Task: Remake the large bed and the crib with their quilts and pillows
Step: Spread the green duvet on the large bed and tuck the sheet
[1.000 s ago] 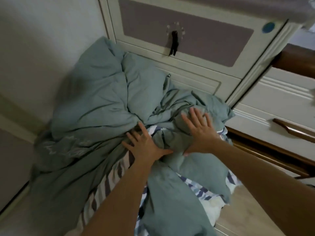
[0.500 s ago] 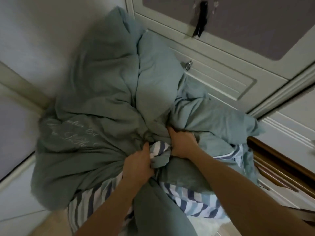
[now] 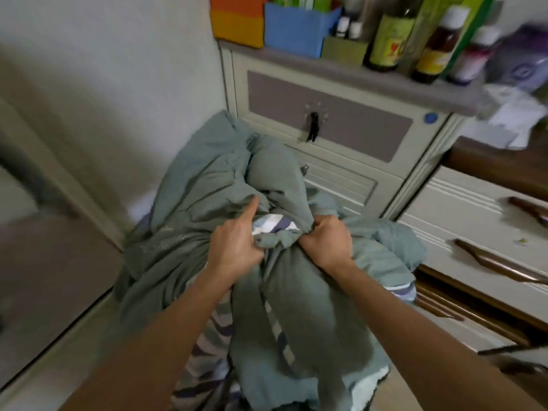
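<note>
While both hands work at it: the crumpled grey-green cotton quilt (image 3: 207,185) sits heaped in the corner between the pale wall on the left and the cream bedside cabinet (image 3: 335,134) at the far right.
Left hand (image 3: 235,247): grips a fold of the quilt, thumb sticking up, the other fingers curled into the cloth.
Right hand (image 3: 324,241): fist closed tight around a bunched handful of the same quilt, just beside the left hand.
Striped bedding (image 3: 274,226): a blue, white and purple layer peeks out between the two hands and trails toward the near edge.
Cabinet top: bottles (image 3: 391,34) and coloured boxes (image 3: 299,28) crowd the far shelf.
Progress: early, by the look of it; the quilt is gathered but not yet spread, and neither the large bed, the crib nor any pillow is in sight.
</note>
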Motion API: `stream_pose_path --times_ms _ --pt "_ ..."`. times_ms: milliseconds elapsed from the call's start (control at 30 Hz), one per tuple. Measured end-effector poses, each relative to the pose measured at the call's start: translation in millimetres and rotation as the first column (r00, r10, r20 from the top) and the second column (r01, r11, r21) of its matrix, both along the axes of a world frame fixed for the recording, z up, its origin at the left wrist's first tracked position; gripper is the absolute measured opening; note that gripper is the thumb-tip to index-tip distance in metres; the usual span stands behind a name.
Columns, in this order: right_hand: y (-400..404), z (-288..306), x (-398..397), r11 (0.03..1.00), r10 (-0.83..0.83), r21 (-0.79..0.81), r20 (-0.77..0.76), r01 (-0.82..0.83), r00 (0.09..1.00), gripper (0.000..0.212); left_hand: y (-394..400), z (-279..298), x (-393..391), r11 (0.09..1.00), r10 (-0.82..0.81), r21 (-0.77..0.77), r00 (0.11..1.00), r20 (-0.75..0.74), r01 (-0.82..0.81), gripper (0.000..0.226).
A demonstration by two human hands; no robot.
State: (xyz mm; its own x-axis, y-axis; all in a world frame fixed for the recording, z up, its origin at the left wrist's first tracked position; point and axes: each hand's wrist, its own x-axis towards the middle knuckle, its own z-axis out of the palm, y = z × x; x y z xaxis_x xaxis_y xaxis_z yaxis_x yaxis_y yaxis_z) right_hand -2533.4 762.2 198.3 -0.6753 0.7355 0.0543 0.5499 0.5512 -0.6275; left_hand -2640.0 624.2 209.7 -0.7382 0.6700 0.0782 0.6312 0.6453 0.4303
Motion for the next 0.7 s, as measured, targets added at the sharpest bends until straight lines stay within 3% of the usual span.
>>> stream_pose_path --times_ms 167,367,467,567,700 --pt "-62 72 15 0.973 -0.190 0.105 -0.145 0.206 0.971 0.019 -46 65 -3 0.969 -0.176 0.169 0.983 -0.056 0.183 0.083" --pt "-158 162 55 0.890 -0.381 0.144 -0.287 0.432 0.879 0.017 -109 151 10 0.810 -0.429 0.334 0.876 -0.222 0.481 0.079" --pt "-188 207 87 0.854 -0.402 0.185 -0.356 0.486 0.843 0.017 -125 195 31 0.712 -0.511 0.374 0.804 -0.305 0.594 0.075" --pt "-227 247 131 0.792 -0.438 0.223 -0.441 0.568 0.783 0.025 -144 237 63 0.568 -0.582 0.404 0.697 -0.419 0.717 0.049" --pt "-283 273 200 0.706 -0.506 0.227 -0.500 0.670 0.703 0.030 -167 270 118 0.419 -0.659 0.314 0.523 -0.541 0.852 0.032"
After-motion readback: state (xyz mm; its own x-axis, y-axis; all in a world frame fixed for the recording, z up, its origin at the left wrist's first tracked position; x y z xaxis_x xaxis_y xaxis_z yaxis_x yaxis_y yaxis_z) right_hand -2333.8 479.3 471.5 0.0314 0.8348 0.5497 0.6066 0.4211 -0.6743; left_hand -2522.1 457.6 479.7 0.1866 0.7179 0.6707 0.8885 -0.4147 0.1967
